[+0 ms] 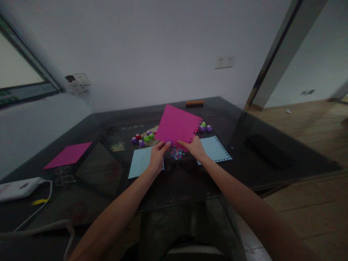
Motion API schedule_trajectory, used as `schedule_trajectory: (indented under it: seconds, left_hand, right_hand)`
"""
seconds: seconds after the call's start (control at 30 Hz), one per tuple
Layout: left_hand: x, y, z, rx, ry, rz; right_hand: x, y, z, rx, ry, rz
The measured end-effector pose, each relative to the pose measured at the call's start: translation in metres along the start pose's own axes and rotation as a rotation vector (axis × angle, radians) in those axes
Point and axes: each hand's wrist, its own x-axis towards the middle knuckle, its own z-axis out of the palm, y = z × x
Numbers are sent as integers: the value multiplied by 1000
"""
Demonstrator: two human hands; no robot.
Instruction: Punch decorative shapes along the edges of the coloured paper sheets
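A sheet of pink paper [178, 124] is held up above the table, with a row of small punched holes along its right edge and more at the lower edge. My left hand [157, 156] is closed around a small purple craft punch [169, 143] at the sheet's lower edge. My right hand [194, 146] pinches the sheet at its lower right corner. Beneath the hands lies a pile of tiny coloured paper bits [177, 153]. One light blue sheet [140, 161] lies under my left hand, and another light blue sheet [214, 149] with punched edges lies right of my right hand.
Several coloured craft punches [146, 138] stand behind the left blue sheet, more punches [206, 127] at the right. Another pink sheet [69, 155] lies far left, near a white power strip [21, 188] with a cable. A black oblong object [269, 150] lies right.
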Motion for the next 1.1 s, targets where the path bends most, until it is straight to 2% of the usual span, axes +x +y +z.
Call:
schedule_trajectory:
  seconds: [0.5, 0.77, 0.93, 1.1]
  left_hand:
    - [-7, 1, 10, -8, 12, 10]
    - [-2, -4, 8, 4, 4, -5]
    - [-1, -3, 8, -41, -29, -62]
    - [-1, -3, 10, -65, -14, -102]
  right_hand:
    - [0, -3, 0, -22, 53, 15]
    - [0, -2, -1, -26, 52, -2]
    - [4, 3, -2, -91, 66, -11]
    - [6, 6, -4, -106, 90, -5]
